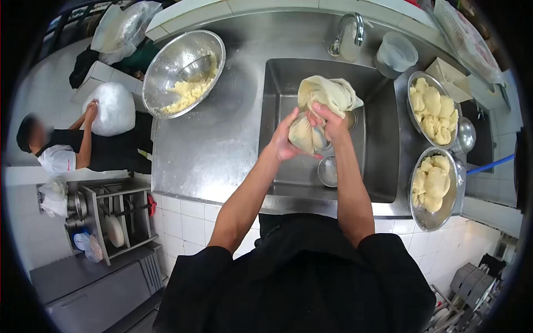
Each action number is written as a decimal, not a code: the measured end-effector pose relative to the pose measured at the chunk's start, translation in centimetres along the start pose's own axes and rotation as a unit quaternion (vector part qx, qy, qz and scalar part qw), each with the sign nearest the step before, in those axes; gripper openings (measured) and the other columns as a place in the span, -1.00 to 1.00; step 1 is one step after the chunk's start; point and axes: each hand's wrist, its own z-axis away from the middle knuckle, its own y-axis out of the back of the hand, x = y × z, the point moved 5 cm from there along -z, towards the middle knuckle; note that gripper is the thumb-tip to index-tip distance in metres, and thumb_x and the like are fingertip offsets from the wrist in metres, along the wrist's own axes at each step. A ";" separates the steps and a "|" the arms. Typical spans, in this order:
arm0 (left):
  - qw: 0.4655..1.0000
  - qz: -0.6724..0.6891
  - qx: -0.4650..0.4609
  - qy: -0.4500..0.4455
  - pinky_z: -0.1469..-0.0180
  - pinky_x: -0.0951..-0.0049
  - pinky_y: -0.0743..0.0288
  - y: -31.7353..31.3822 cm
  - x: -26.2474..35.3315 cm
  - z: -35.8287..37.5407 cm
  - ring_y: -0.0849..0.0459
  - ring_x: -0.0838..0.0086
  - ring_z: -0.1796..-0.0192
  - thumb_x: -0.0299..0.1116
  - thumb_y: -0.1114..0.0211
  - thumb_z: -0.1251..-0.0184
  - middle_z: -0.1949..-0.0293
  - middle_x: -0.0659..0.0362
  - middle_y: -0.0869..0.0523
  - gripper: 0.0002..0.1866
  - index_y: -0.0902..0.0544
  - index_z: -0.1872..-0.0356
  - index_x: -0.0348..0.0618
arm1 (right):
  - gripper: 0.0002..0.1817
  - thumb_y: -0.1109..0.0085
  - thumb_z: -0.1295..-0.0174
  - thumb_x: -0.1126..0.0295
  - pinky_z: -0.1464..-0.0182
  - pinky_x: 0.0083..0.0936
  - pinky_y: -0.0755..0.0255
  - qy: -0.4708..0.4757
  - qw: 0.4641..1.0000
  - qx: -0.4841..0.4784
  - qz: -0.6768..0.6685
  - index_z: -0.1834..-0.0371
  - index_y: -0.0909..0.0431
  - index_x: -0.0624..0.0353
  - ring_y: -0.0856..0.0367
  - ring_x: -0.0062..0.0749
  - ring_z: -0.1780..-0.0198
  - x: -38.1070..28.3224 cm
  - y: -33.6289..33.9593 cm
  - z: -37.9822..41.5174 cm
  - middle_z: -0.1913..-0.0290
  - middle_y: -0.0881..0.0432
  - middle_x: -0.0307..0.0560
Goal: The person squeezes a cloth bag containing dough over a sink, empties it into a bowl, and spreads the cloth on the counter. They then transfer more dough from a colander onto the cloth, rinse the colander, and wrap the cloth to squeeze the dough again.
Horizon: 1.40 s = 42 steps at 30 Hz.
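A pale cloth (328, 94), bunched up with a rounded bulge at its lower end, is held over the sink (361, 177). Under and beside that bulge, my left hand (286, 139) cups it with the fingers curved round. My right hand (330, 122) grips the gathered neck of the cloth, its fingers wrapped tight. What fills the cloth is hidden. Just below the hands, a small metal bowl (327, 172) stands in the sink, partly covered by my right forearm.
At the left, a large metal bowl (216, 41) holds yellow crumbly mash and a smaller bowl. Two metal bowls (410, 111) (452, 194) of pale yellow lumps stand at the right. A faucet (360, 30) and plastic tub (396, 55) are behind. Another person (100, 150) handles a plastic bag.
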 end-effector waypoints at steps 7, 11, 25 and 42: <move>0.986 0.005 0.039 -0.165 -0.17 -0.22 -0.45 -2.3 1.2 -1.8 -0.58 0.10 -0.19 0.12 -0.06 -0.45 -0.17 0.08 -0.57 -0.45 -0.42 -0.26 -0.04 | -0.91 -0.21 -0.22 0.52 0.52 -0.56 -0.28 0.109 0.983 0.150 -0.003 0.27 -0.50 0.26 -0.30 -0.56 0.63 -3.2 -1.1 -1.8 0.59 -0.37 -0.26; 0.930 -0.050 0.197 -0.305 -0.10 0.19 -0.58 -4.6 3.0 -0.2 -0.63 0.26 -0.11 -0.21 -0.24 -0.40 -0.13 0.01 -0.58 -0.49 -0.40 -0.28 -0.22 | -0.88 -0.26 -0.22 0.53 0.58 -0.50 -0.28 0.127 0.959 0.251 0.002 0.26 -0.50 0.28 -0.37 -0.51 0.61 -2.9 -0.2 -2.8 0.46 -0.50 -0.17; 0.752 -0.357 0.343 -0.435 -0.07 0.37 -0.56 4.1 3.8 -1.0 -0.62 0.41 -0.04 -0.40 -0.29 -0.29 -0.10 0.00 -0.60 -0.49 -0.46 -0.25 -0.33 | -0.85 -0.35 -0.17 0.37 0.25 -0.38 -0.53 0.078 0.889 0.332 0.304 0.38 -0.67 0.24 -0.67 -0.37 0.40 7.0 5.2 -4.7 0.38 -0.71 -0.12; 0.824 -0.545 0.150 0.040 -0.16 0.30 -0.49 5.4 -1.7 -0.7 -0.67 0.30 -0.08 -0.13 -0.40 -0.19 -0.01 0.00 -0.70 -0.43 -0.61 -0.11 -0.37 | -0.43 -0.27 -0.30 0.13 -0.12 -0.39 -0.47 -0.280 0.946 0.059 0.154 -0.28 -0.42 0.22 -0.52 -0.41 -0.14 7.5 4.6 4.8 -0.13 -0.55 -0.09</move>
